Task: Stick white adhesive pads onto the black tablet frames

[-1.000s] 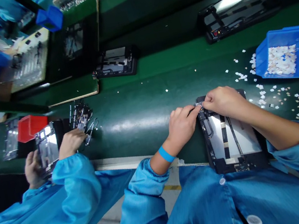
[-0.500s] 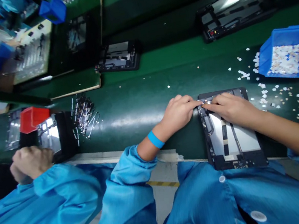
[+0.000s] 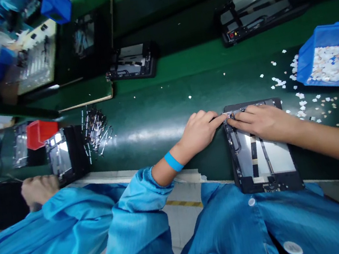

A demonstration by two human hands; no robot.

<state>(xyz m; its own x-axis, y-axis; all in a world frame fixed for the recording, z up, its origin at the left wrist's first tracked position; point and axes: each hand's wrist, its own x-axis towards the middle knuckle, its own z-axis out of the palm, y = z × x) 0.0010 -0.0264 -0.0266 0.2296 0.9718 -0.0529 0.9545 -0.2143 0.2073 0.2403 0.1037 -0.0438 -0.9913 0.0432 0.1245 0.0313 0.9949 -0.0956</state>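
Observation:
An opened tablet, with its inner silver plate, dark flex strips and small circuit parts showing, lies at the bench's front edge. My left hand, below a blue wristband, reaches its extended index finger to the tablet's upper left corner, its other fingers curled. Across the tablet's top part lies my right hand, fingers together, its fingertips meeting the left one's at that corner. Whatever small part is between the fingertips is too small to make out.
A blue bin of small white pieces stands right, with loose pieces scattered beside it. Other opened tablets lie further back. Left are a pile of thin strips, a red bin and a co-worker's hand.
My hands stay at the same corner of the tablet, with only small shifts of the fingers. My right forearm has swung slightly outward. The co-worker's hands have moved a little.

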